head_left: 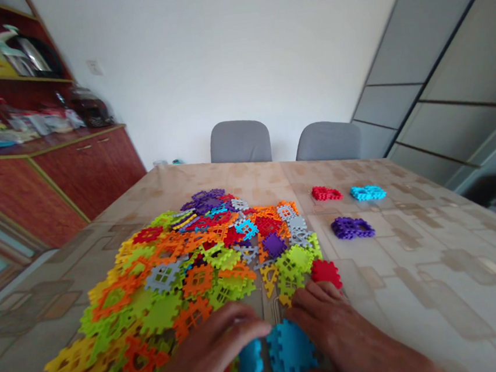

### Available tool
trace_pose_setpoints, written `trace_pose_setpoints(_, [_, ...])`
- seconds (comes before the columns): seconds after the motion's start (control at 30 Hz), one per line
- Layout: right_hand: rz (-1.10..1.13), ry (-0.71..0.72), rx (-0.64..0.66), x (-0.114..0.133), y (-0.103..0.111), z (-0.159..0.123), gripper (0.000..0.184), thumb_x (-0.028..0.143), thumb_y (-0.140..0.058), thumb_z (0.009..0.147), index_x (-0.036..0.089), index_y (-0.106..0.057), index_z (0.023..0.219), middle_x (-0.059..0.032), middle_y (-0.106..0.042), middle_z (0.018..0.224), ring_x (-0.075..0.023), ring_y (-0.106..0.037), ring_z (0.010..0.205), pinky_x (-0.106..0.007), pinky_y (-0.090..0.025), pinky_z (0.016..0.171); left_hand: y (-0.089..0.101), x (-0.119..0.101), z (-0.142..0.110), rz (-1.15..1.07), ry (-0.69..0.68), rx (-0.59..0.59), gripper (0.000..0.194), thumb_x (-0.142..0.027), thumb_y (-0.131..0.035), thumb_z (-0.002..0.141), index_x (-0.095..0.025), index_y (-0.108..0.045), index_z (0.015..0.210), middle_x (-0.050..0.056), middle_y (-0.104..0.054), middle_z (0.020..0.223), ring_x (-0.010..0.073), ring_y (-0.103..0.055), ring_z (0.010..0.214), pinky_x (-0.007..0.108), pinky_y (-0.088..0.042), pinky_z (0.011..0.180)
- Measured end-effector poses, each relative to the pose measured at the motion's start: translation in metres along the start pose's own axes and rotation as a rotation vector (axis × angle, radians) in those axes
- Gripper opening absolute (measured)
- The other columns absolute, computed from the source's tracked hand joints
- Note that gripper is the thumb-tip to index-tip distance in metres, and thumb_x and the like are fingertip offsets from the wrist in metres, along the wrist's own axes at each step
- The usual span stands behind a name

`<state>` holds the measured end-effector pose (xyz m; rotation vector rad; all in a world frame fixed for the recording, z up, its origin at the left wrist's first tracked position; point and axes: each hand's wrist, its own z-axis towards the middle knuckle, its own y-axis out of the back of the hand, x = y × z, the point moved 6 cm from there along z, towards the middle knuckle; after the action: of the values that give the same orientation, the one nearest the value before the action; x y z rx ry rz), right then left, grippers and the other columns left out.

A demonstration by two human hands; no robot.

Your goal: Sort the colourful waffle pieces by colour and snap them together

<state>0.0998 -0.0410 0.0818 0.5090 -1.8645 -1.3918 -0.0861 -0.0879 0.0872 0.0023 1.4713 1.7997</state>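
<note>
A big heap of flat, toothed plastic tiles point(194, 267) in green, orange, yellow, red, purple and grey covers the table's left half. At the near edge my left hand point(207, 353) curls around a blue tile point(251, 367) standing on edge. My right hand point(332, 330) rests beside it, fingers bent over a second blue tile point(290, 351) lying flat. The two blue tiles nearly touch. A red tile point(325, 272) lies just beyond my right fingertips.
Small sorted groups lie apart on the right: red tiles point(326, 193), light blue tiles point(368, 192), purple tiles point(352, 227). Two grey chairs point(239, 142) stand at the table's far side. A wooden cabinet point(53, 169) with shelves is on the left.
</note>
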Motion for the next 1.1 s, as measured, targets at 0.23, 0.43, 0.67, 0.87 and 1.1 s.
trace_pose_setpoints(0.23, [0.129,0.014,0.011,-0.006,0.005,0.002,0.046,0.035,-0.085,0.078,0.018,-0.066,0.117,-0.0093,-0.065,0.119,-0.0306,-0.055,0.114,-0.046,-0.039,0.101,-0.008,0.017,0.006,-0.392,0.203,-0.084,0.066,-0.009,-0.053,0.066,-0.036,-0.050,0.125,-0.001,-0.068,0.122,0.0197,-0.069,0.112,0.027,-0.059,0.091])
trace_pose_setpoints(0.43, [0.146,-0.037,-0.138,-0.026,0.017,-0.001,0.018,0.022,-0.067,0.091,0.020,-0.068,0.109,-0.0065,-0.069,0.109,-0.0281,-0.057,0.108,-0.047,-0.038,0.099,-0.036,0.000,0.020,-0.378,0.187,0.081,0.072,-0.002,-0.063,0.060,-0.036,-0.054,0.123,-0.001,-0.062,0.132,0.0230,-0.061,0.123,0.033,-0.054,0.102])
trace_pose_setpoints(0.67, [0.170,0.001,-0.083,-0.017,0.015,-0.003,0.033,0.038,-0.075,0.089,0.019,-0.067,0.115,-0.0078,-0.067,0.116,-0.0279,-0.056,0.111,-0.043,-0.041,0.098,-0.035,-0.005,0.019,-0.152,0.029,0.150,0.075,-0.035,-0.085,0.079,-0.038,-0.046,0.143,0.005,-0.058,0.143,0.0272,-0.057,0.129,0.035,-0.048,0.110])
trace_pose_setpoints(0.87, [-0.040,0.100,-0.137,-0.002,-0.004,-0.002,0.034,0.032,-0.077,0.086,0.019,-0.064,0.115,-0.0104,-0.067,0.117,-0.0296,-0.059,0.107,-0.044,-0.044,0.096,-0.019,0.002,0.007,0.007,-0.024,0.072,0.053,-0.022,-0.069,0.084,-0.034,-0.055,0.134,0.001,-0.066,0.134,0.0251,-0.062,0.124,0.036,-0.041,0.116])
trace_pose_setpoints(1.1, [-0.079,0.158,-0.120,0.004,-0.014,0.004,0.035,0.038,-0.075,0.086,0.021,-0.064,0.115,-0.0086,-0.067,0.110,-0.0289,-0.061,0.102,-0.043,-0.046,0.093,-0.007,0.004,0.004,0.017,-0.030,-0.019,0.049,-0.020,-0.061,0.090,-0.035,-0.051,0.135,-0.003,-0.066,0.134,0.0182,-0.062,0.123,0.026,-0.039,0.115])
